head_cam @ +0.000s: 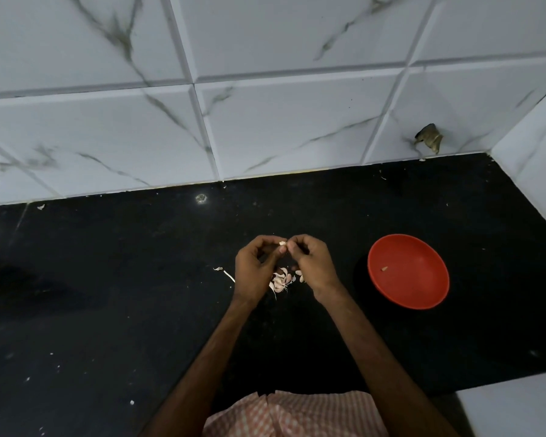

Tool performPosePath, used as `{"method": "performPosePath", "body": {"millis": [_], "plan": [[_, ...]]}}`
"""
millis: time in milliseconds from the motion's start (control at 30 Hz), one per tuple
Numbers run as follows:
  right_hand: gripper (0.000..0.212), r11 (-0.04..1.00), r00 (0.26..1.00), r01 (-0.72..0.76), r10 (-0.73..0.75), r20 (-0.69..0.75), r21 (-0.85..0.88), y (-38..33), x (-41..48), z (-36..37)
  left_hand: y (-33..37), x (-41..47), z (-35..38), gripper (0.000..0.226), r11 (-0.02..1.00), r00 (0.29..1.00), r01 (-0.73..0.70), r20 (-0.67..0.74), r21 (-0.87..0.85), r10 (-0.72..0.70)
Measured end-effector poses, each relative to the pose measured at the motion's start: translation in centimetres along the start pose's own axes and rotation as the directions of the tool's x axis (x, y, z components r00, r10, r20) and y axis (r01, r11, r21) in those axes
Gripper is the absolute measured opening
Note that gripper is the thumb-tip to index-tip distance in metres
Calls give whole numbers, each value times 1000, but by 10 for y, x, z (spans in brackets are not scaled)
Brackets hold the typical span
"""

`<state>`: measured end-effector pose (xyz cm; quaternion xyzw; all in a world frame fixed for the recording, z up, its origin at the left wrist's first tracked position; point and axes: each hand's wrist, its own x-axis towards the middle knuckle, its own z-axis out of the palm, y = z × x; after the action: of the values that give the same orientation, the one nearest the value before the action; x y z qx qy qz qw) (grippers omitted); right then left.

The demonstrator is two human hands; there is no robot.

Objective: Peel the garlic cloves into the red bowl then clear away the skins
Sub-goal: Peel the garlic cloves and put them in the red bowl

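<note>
Head view: left hand (254, 268) and right hand (311, 263) pinch one garlic clove (282, 243) in their fingers over the bench (108, 279) middle, left of the red bowl (423, 288); light, papery-skinned, probably best nipped at its tip.

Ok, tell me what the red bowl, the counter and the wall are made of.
Red bowl: probably plastic, even matte red, thin rim. Counter: seemingly polished black stone, faint speckles and reflections. Wall: glossy ceramic tiles, grey marble veins, bevelled edges.
</note>
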<state>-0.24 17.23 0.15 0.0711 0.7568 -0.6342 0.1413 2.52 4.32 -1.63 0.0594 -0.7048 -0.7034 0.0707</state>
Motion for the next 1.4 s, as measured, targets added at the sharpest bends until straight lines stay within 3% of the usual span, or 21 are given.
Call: {"method": "performPosePath", "body": {"millis": [267, 500, 633, 767, 1033, 1300, 1400], "plan": [[6, 994, 988, 107, -104, -117, 16, 11, 7, -7, -6, 3, -5, 9, 995, 995, 82, -53, -52, -85], [15, 983, 984, -5, -28, -175, -184, 60, 18, -5, -35, 0, -12, 11, 973, 965, 231, -126, -4, -230], [23, 978, 986, -20, -15, -164, -208, 78, 18, -4, -46, -6, -15, 4, 954, 947, 292, -162, 73, -278], [37, 968, 992, 15, -46, -116, -250, 76, 17, -7, -51, -8, -14, 11, 944, 948, 303, -138, 129, -286], [10, 953, 966, 159, -205, -161, -259, 71, 14, -14, -58, -2, -17, 13, 940, 960, 272, -129, 204, -250], [30, 913, 977, 166, -203, -63, -374, 71, 15, -11, -57, -8, -19, 14, 933, 954, 285, -157, 221, -255], [26, 903, 975, 170, -212, -63, -395, 70, 14, -10, -56, -9, -21, 12, 934, 957, 278, -150, 223, -249]]}}
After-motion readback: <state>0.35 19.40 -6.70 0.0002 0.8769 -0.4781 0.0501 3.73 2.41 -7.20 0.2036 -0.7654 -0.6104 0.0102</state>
